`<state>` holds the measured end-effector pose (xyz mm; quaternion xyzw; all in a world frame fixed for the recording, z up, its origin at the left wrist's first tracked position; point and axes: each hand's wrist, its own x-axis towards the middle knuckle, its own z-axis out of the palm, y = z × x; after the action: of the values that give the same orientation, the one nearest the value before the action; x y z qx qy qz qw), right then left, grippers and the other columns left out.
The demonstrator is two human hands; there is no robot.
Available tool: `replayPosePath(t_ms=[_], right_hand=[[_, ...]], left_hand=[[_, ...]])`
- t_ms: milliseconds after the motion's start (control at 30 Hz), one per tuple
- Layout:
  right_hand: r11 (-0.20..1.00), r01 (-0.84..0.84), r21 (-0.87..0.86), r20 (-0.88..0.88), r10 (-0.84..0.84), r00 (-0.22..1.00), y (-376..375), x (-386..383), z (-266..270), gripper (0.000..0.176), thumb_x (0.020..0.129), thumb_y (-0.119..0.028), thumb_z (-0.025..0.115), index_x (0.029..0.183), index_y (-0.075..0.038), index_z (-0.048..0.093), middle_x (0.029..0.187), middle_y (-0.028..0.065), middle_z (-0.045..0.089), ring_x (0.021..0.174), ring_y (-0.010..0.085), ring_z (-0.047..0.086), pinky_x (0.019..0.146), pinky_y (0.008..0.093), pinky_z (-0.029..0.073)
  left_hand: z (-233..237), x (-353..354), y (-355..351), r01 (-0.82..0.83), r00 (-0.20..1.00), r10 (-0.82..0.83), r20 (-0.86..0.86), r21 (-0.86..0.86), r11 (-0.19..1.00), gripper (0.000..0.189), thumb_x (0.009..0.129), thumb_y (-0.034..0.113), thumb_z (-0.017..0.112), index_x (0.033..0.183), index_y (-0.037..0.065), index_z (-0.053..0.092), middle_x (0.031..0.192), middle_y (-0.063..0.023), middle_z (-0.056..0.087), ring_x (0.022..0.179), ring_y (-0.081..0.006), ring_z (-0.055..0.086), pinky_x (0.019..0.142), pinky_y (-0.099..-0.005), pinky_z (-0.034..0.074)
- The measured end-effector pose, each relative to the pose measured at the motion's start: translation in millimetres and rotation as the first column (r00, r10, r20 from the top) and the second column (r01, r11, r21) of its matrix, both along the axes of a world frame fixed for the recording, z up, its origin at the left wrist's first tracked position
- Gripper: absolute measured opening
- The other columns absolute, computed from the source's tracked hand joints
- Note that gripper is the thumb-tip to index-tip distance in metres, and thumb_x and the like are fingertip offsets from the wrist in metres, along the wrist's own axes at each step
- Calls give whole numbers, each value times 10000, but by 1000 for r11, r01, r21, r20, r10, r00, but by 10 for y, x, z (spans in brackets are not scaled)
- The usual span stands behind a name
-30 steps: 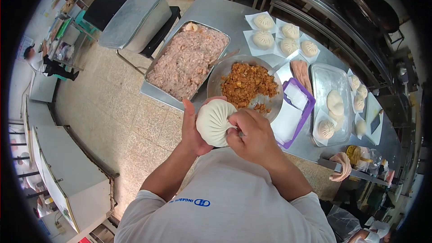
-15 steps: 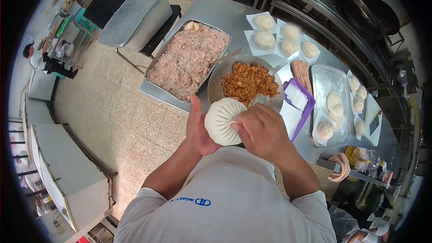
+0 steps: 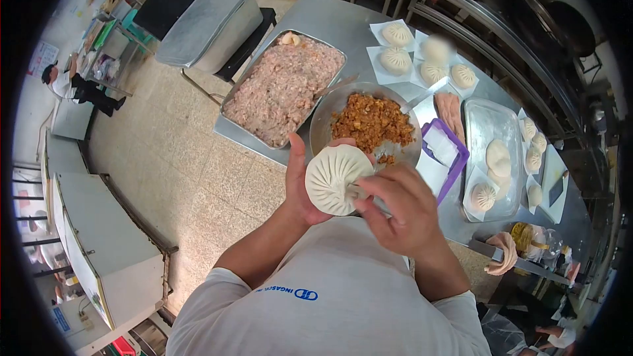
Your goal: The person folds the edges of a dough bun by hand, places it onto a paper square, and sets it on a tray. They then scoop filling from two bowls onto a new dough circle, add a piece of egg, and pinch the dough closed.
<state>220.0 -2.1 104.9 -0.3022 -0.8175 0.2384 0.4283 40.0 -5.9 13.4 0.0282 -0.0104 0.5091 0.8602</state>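
A round pleated bun (image 3: 333, 181) of white dough rests in the palm of my left hand (image 3: 298, 181), in front of my chest. The left fingers curl behind the bun, partly hidden, with the thumb sticking up beside it. My right hand (image 3: 405, 211) pinches the gathered dough at the bun's right side with thumb and forefinger. Just beyond my hands stands a metal bowl (image 3: 319, 118) of brown chopped filling (image 3: 372, 122). To its left is a metal tray of pale minced meat (image 3: 283, 89).
Several pleated buns (image 3: 395, 61) sit on paper squares at the table's far side. A purple tray (image 3: 456, 170) holds white paper. Dough rounds (image 3: 498, 158) and a bun lie in a metal tray (image 3: 488, 111). A cloth (image 3: 502, 254) hangs at the right edge. Another person (image 3: 86, 89) stands far left.
The right hand has shifted slightly right and down, its fingers now at the gathered pleats. The bun is turned a little in the left hand. The whole view has shifted slightly.
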Motion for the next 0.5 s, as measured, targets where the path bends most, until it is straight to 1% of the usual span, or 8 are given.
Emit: replayPosePath(t_ms=[67,200,267,300,367,400,467,500], right_hand=[[999,-48,-8,105,49,993,-31,-69,15,267,762,-46,740,1001,-9,626,952,136,599,856,333,599,749,441,497],[1000,0,-23,149,3,989,-43,-55,-168,239,757,-40,725,971,-11,621,944,132,571,870,333,575,766,436,484],[999,-48,-8,138,49,989,10,-8,-219,210,754,-15,702,945,-22,614,892,127,549,816,327,560,737,427,479],[999,-49,-11,136,51,989,7,10,-231,210,754,-15,702,945,-22,614,892,127,549,816,327,560,737,427,479],[995,-59,84,114,49,992,6,44,-247,242,710,18,729,924,-22,622,868,117,553,769,308,554,684,397,478],[995,-59,84,114,49,992,13,64,-247,242,710,18,729,924,-22,622,868,117,553,769,308,554,684,397,478],[973,-81,217,185,41,982,20,102,-245,178,775,-108,654,926,-25,613,894,117,553,833,293,562,732,415,476],[973,-77,217,184,37,982,10,129,-224,178,775,-108,654,926,-25,613,894,117,553,833,293,562,732,415,476]], left_hand=[[25,45,-13,-36,991,30,-127,-44,998,930,847,857,311,1358,114,542,1308,-240,582,1211,-386,575,1029,-529,472],[15,83,-75,-13,986,-10,-165,-140,990,930,839,863,320,1324,103,551,1272,-192,608,1165,-344,605,1005,-502,494],[54,116,-83,-46,958,-22,-285,-231,972,926,834,867,331,1297,97,555,1243,-151,623,1129,-304,624,977,-474,514],[47,125,-90,-48,958,-22,-287,-234,971,926,834,867,331,1297,97,555,1243,-151,623,1129,-304,624,977,-474,514],[17,140,-86,7,970,-62,-236,-226,974,931,845,860,316,1304,86,551,1253,-144,623,1124,-297,627,970,-455,519],[-1,151,-87,7,970,-62,-237,-226,974,931,845,860,316,1304,86,551,1253,-144,623,1124,-297,627,970,-455,519],[-30,175,-91,57,976,-87,-198,-154,986,936,860,850,292,1314,71,542,1256,-146,621,1133,-298,625,977,-454,516],[-9,195,-102,61,976,-92,-199,-155,986,936,860,850,292,1314,71,542,1256,-146,621,1133,-298,625,977,-454,516]])
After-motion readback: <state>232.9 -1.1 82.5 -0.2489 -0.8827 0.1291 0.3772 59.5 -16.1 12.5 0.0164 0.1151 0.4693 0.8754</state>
